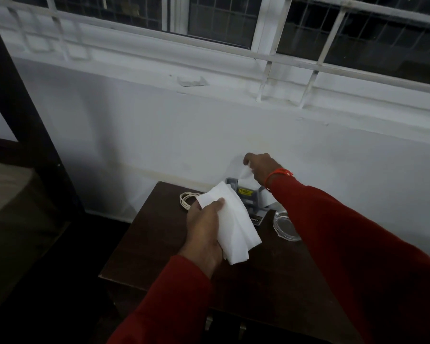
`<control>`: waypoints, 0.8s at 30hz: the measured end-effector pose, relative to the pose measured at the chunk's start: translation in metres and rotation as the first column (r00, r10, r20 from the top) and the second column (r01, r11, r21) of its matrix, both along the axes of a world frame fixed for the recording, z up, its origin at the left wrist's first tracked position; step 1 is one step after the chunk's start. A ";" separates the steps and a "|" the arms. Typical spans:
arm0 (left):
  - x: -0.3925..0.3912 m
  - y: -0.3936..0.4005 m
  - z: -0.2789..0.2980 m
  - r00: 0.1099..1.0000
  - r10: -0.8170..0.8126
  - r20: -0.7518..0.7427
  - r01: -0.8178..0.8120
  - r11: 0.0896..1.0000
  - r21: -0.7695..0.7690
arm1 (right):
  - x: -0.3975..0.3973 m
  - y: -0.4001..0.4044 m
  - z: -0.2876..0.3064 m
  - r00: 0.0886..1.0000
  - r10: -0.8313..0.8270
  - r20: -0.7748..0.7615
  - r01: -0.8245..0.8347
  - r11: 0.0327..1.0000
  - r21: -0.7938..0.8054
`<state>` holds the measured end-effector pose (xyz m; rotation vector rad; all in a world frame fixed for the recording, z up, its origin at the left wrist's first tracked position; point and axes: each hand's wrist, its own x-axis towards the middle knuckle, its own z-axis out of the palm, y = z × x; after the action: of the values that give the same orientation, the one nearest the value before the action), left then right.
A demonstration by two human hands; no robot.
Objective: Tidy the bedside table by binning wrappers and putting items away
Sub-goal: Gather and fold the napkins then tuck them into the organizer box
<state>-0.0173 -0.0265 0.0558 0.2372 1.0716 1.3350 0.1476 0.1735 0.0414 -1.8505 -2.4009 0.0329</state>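
Note:
My left hand (205, 225) grips a bunch of white tissues (233, 219) above the dark wooden bedside table (164, 244). My right hand (261, 167) reaches to the back of the table and pinches another white tissue (245, 173) that rises out of a grey tissue box (246, 194) with a yellow label. The box stands against the wall, partly hidden behind the tissues and my right forearm.
A coiled white cable (186, 199) lies at the table's back left. A clear glass dish (287, 225) sits to the right of the box. The white wall and barred window rise behind. A dark bed frame (23, 108) and mattress are at the left.

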 end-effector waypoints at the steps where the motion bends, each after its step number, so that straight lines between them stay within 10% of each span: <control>1: 0.000 0.000 0.000 1.000 -0.001 -0.005 0.001 1.000 -0.002 | 0.000 -0.002 -0.005 1.000 -0.007 0.009 0.007 0.999 -0.031; 6: -0.006 0.005 -0.005 1.000 -0.008 -0.023 0.008 1.000 0.001 | -0.002 -0.016 -0.002 0.998 -0.047 0.041 0.044 0.996 0.072; 9: -0.012 0.006 -0.006 1.000 -0.007 -0.006 0.007 0.999 0.033 | -0.003 -0.056 0.017 0.954 -0.017 -0.298 0.097 0.962 0.254; 15: -0.007 -0.002 0.008 0.996 -0.050 0.071 0.043 0.994 0.097 | -0.022 -0.166 0.040 0.466 -0.264 -0.844 -0.041 0.947 -0.319; 24: 0.009 -0.017 0.018 0.990 -0.089 0.109 0.081 0.994 0.078 | -0.029 -0.221 0.011 0.288 -0.257 -0.922 -0.026 0.961 -0.275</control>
<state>-0.0085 -0.0433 0.0735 0.2566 0.9090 1.2972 0.1186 -0.0473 0.0522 -1.3447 -1.3647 1.1421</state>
